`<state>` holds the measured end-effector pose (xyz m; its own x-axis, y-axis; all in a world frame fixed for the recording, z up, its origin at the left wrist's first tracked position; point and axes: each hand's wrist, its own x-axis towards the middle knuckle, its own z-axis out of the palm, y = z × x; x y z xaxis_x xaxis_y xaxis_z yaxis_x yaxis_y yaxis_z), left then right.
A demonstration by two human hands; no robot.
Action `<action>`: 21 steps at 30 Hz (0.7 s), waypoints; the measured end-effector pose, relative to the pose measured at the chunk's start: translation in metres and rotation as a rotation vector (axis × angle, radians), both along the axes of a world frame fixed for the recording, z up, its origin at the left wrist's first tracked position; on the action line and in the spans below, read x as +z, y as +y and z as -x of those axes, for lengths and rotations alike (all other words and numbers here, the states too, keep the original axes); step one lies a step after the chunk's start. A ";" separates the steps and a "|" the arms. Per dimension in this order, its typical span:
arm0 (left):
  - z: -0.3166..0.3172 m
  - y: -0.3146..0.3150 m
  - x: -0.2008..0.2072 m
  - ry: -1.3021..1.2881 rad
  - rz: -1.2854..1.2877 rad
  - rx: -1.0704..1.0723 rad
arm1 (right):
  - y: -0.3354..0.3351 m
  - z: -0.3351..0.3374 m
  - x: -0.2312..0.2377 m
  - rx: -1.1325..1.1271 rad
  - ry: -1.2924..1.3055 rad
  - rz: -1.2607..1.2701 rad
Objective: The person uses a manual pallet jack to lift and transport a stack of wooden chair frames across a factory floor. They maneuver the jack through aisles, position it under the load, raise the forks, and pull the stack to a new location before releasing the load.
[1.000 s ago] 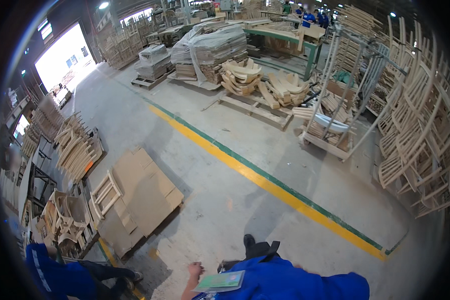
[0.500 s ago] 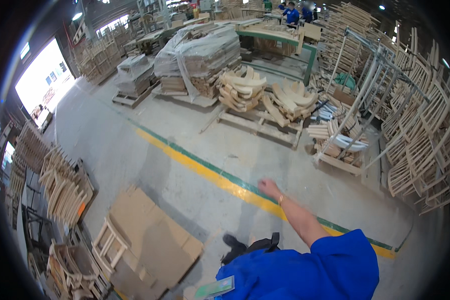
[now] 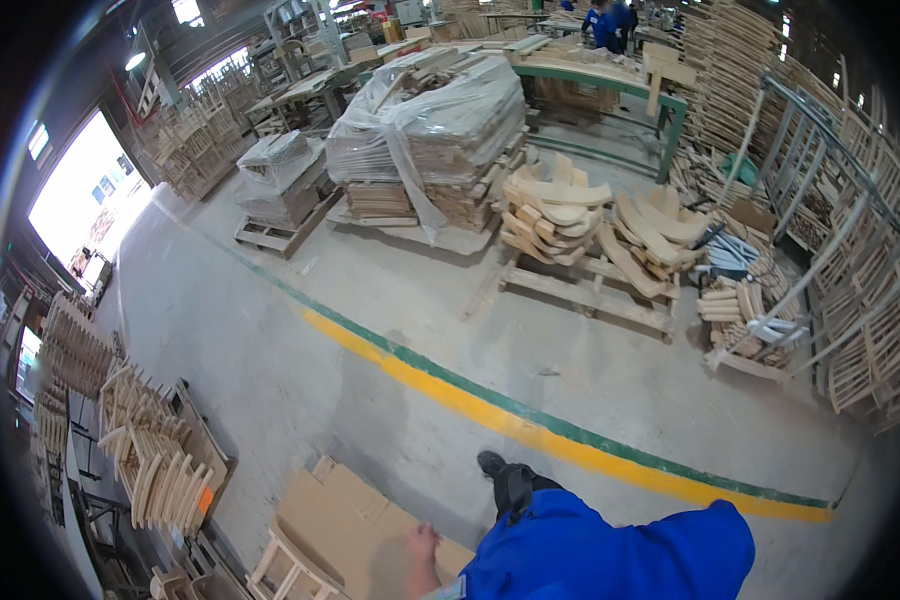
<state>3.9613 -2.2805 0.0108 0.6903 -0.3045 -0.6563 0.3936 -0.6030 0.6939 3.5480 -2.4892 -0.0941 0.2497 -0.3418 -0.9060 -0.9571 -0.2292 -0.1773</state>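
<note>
My left hand (image 3: 423,543) shows at the bottom, left of my blue shirt, in front of a flat sheet of brown cardboard (image 3: 355,515) on the floor. Its fingers look loosely curled and nothing shows in them. Whether it touches the cardboard I cannot tell, but it appears apart from it. A pale wooden frame (image 3: 292,570) lies on the cardboard's near left side. Only the blue sleeve (image 3: 705,545) of my right arm is visible; the right hand is out of sight. My dark shoe (image 3: 490,463) is on the grey floor.
A green and yellow floor line (image 3: 530,425) crosses ahead. Beyond it stand a pallet (image 3: 590,295) of curved wooden parts, plastic-wrapped stacked boards (image 3: 430,130) and a metal rack (image 3: 820,130). Chair parts (image 3: 155,460) are piled at left. People in blue (image 3: 602,28) work far off.
My right hand, earlier stretched out in front, has dropped out of view. My left hand has come into view. The cardboard has slid lower in the picture, and the pallets appear nearer.
</note>
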 end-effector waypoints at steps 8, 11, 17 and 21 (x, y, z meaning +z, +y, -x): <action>-0.108 -0.002 -0.024 0.002 -0.363 -0.294 | -0.311 -0.499 0.099 0.157 -0.741 0.681; -0.159 0.006 -0.041 0.062 -0.365 -0.147 | -0.345 -0.684 0.186 0.175 -0.995 0.747; -0.298 0.027 -0.039 0.151 -0.236 0.272 | -0.312 -0.858 0.178 0.039 -1.097 0.404; -0.449 0.002 -0.016 0.107 -0.038 0.465 | -0.254 -0.815 0.062 0.542 -0.585 0.200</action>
